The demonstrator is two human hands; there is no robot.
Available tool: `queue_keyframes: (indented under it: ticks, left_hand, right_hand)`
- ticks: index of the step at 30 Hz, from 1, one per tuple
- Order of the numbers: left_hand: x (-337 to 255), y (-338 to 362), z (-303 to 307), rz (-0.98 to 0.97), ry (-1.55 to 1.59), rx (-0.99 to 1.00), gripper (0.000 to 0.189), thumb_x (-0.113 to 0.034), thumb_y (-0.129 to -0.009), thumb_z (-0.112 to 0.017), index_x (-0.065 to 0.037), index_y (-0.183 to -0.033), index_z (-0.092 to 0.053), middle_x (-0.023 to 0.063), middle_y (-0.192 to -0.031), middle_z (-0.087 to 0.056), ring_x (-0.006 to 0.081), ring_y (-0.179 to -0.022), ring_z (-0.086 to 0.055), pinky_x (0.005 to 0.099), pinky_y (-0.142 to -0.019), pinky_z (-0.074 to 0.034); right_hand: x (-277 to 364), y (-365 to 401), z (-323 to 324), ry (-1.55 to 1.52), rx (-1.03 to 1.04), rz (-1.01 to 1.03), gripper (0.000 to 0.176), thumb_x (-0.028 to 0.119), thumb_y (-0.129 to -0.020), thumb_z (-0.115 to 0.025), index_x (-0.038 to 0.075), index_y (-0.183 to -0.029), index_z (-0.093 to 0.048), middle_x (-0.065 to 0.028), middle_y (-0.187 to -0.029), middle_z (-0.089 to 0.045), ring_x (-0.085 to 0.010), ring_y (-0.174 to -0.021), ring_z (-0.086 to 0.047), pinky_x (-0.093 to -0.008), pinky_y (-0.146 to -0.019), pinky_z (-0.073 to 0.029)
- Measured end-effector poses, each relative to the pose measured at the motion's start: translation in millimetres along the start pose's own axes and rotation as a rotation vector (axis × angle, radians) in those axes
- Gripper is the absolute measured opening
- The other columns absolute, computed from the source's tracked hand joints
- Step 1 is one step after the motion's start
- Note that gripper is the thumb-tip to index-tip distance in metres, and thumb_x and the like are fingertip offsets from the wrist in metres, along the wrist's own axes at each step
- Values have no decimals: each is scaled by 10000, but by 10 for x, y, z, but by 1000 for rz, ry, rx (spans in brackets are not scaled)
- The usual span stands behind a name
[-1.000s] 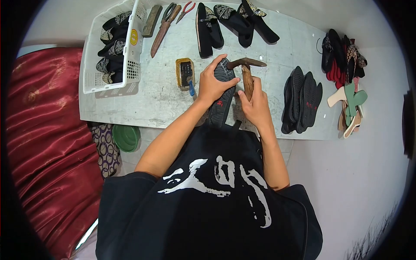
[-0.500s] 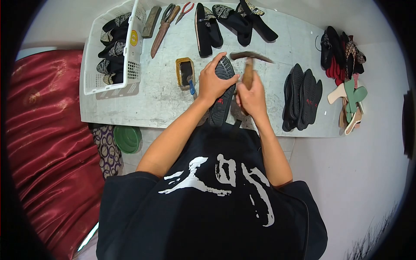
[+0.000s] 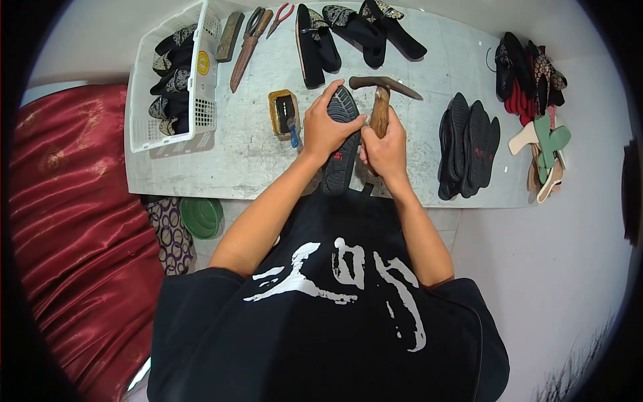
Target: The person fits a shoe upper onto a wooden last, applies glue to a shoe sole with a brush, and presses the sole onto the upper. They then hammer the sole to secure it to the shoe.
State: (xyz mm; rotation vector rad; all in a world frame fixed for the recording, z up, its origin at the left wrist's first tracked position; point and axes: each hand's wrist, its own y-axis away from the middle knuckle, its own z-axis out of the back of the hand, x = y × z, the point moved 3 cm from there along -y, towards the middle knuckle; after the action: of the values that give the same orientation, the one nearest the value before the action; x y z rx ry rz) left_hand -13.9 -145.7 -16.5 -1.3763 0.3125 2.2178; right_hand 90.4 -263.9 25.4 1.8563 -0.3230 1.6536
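My left hand (image 3: 325,127) grips a black shoe (image 3: 339,164) that lies with its ridged sole up and a red mark near the heel. The thumb lies across the sole and the fingers wrap round the far side. Just to the right, my right hand (image 3: 384,149) is closed round the wooden handle of a hammer (image 3: 380,117). The hammer's dark metal head is raised beside the toe end, apart from the sole. What lies under the shoe is hidden.
Left: a glue tray (image 3: 284,110) with a blue-handled brush and a white basket (image 3: 206,74) of shoes. Behind: black shoes (image 3: 309,57), red-handled pliers (image 3: 280,20), scissors (image 3: 253,27) and a whetstone (image 3: 230,37). Right: black soles (image 3: 462,151), hanging shoes (image 3: 512,74) and green insoles (image 3: 550,141).
The hammer, blurred before, now shows sharply, its head shifted slightly left and up. My left hand keeps its hold on the shoe. The whole view has shifted a little.
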Motion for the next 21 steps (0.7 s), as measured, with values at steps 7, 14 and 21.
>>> queue_keyframes:
  ticks: [7,14,21]
  left_hand:
    - [-14,-3,-17,-39,-23,-15,837,-307,-699,-929,-101,-1451,-623,227,-1239,-743,373,-1118,-741,433,-984,-570]
    - [77,-22,43,-32,64,68,888,-312,-719,-969,-65,-1484,-592,195,-1246,-749,281,-1105,-743,401,-999,-558]
    - [131,-24,5,-74,153,59,904,-268,-706,-993,-68,-1490,-591,133,-1228,-748,175,-1052,-706,344,-977,-554]
  right_hand:
    - [-102,44,-5,26,-13,134,185,14,-929,-602,-5,-1107,-556,-36,-646,-554,-125,-436,-524,-297,-405,-409]
    - [9,-20,104,-80,125,-69,274,21,-863,-616,-39,-1130,-611,-51,-665,-591,-131,-475,-568,-322,-450,-448]
    - [-28,-68,109,78,140,-10,171,47,-911,-699,3,-1038,-594,-23,-647,-570,-115,-460,-529,-302,-430,-400]
